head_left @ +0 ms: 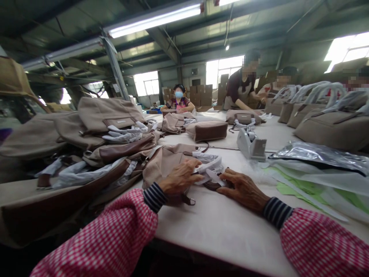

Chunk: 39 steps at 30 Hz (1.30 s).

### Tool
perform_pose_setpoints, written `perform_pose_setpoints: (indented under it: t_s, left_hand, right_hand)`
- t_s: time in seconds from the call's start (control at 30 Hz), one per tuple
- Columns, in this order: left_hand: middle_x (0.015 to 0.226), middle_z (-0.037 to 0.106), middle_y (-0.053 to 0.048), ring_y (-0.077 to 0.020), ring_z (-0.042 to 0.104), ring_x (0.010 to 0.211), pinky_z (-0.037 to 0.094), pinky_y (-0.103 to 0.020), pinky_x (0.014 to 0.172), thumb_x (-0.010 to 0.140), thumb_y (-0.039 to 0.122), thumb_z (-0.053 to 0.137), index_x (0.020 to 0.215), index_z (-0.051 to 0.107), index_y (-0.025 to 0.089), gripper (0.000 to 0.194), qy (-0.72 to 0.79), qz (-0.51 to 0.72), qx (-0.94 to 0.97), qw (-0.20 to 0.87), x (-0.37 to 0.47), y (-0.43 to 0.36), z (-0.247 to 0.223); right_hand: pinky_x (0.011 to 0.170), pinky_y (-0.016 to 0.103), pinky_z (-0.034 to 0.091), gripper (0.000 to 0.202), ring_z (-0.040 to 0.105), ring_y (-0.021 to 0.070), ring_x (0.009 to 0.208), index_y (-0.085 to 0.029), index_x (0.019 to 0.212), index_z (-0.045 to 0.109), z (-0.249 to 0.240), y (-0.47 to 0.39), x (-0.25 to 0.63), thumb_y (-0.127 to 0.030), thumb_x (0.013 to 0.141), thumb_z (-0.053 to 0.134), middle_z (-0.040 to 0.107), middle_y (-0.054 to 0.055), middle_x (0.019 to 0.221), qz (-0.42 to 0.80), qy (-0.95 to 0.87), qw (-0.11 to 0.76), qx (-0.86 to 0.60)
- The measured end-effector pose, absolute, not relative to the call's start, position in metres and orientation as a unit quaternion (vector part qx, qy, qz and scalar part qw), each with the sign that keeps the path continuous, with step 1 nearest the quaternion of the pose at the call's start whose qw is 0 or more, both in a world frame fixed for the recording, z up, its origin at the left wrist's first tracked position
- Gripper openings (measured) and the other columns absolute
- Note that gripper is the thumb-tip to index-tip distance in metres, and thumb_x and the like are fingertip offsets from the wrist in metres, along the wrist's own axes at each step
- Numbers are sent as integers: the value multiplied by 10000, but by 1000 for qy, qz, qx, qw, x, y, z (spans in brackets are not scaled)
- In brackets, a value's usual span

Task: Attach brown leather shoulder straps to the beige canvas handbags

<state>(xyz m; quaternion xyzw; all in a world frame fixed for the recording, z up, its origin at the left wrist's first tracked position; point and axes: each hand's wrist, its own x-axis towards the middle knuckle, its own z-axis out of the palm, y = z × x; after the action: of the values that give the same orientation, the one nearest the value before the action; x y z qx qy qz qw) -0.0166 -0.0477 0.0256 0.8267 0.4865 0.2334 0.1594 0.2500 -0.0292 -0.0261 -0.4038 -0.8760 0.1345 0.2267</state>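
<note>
A beige bag (pixel 164 159) lies on the pale table right before me, its handles (pixel 211 161) wrapped in white material. My left hand (pixel 181 177) rests over the bag and the near part of the wrapped handles, its fingers bent toward the right. On the other side my right hand (pixel 242 188) has its fingers at a brown strap end (pixel 211 186) and a white strip beside the handles. What exactly the fingertips of either hand pinch is too small and blurred to tell. A metal ring hangs at the bag's near edge.
Beige and brown bags (pixel 112 113) are heaped at the left. A grey tape dispenser (pixel 251 144) stands beyond my right hand. Clear plastic (pixel 323 154) and green sheets (pixel 302 188) lie at the right. More bags (pixel 331 123) and several people are across the table.
</note>
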Motion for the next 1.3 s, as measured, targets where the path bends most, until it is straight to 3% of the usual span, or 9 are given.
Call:
perform_pose_setpoints:
  t_s: [0.2, 0.4, 0.53, 0.73, 0.97, 1.07, 1.13, 1.2, 1.3]
  left_hand:
    - [893, 672, -47, -231, 621, 858, 485, -342, 789, 815, 284, 656, 937, 668, 159, 175, 526, 316, 774, 159, 5, -31, 29]
    - [845, 663, 12, -156, 614, 736, 522, -259, 678, 702, 425, 802, 948, 662, 174, 379, 556, 607, 502, 265, -54, -53, 32]
    - [718, 641, 26, -150, 630, 602, 527, -243, 545, 599, 430, 861, 841, 622, 166, 430, 596, 611, 414, 316, -76, -68, 13]
    - [723, 695, 12, -177, 696, 616, 538, -230, 521, 609, 363, 841, 861, 623, 167, 387, 558, 628, 395, 373, -55, -91, 18]
    - [782, 714, -39, -204, 670, 549, 504, -269, 436, 652, 446, 802, 919, 633, 167, 422, 581, 562, 419, 414, -58, -155, 16]
    - [999, 754, -76, -258, 722, 658, 588, -358, 546, 787, 471, 730, 1238, 580, 231, 533, 631, 493, 557, 220, -69, -166, 9]
    - [1294, 692, -118, -331, 734, 1024, 621, -455, 821, 870, 345, 664, 1391, 504, 281, 548, 599, 436, 671, -29, -74, -164, 13]
    - [1525, 538, -123, -362, 526, 1396, 463, -563, 1112, 902, 147, 554, 1458, 470, 297, 582, 500, 314, 774, -228, -73, -155, 25]
    - [1625, 418, -117, -322, 330, 1536, 301, -569, 1227, 848, -20, 451, 1458, 483, 250, 669, 355, 120, 875, -308, -55, -131, 48]
  right_hand:
    - [719, 291, 392, 368, 573, 169, 788, -180, 837, 649, -22, -29, 250, -508, 998, 605, 610, 22, 899, 152, -877, 252, -380]
    - [744, 279, 397, 447, 600, 157, 791, -186, 830, 668, -23, -26, 251, -394, 1110, 388, 631, 22, 851, 155, -887, 267, -345]
    - [693, 275, 390, 431, 579, 143, 722, -176, 772, 653, -27, -27, 250, -387, 1092, 454, 598, 24, 843, 106, -862, 318, -380]
    - [874, 317, 441, 187, 592, 198, 989, -189, 988, 669, -10, -26, 232, -319, 1058, 555, 636, 50, 1008, 40, -829, 429, -356]
    - [872, 355, 466, 225, 582, 238, 1067, -204, 1176, 644, 17, -50, 193, -219, 952, 645, 639, 69, 1163, 28, -909, 233, -344]
    - [859, 396, 459, 254, 562, 279, 1088, -206, 1175, 635, 5, -64, 176, -257, 927, 651, 607, 107, 1228, -31, -936, 181, -300]
    - [867, 427, 446, 207, 547, 296, 1098, -207, 1148, 642, -7, -71, 169, -254, 950, 609, 595, 129, 1249, -74, -943, 170, -277]
    - [886, 450, 437, 214, 534, 307, 1108, -194, 1162, 641, -16, -75, 164, -229, 964, 568, 590, 152, 1266, -106, -944, 167, -263]
    - [940, 487, 421, 269, 505, 334, 1157, -162, 1211, 630, -26, -74, 162, -231, 958, 571, 556, 193, 1342, -135, -942, 179, -250]
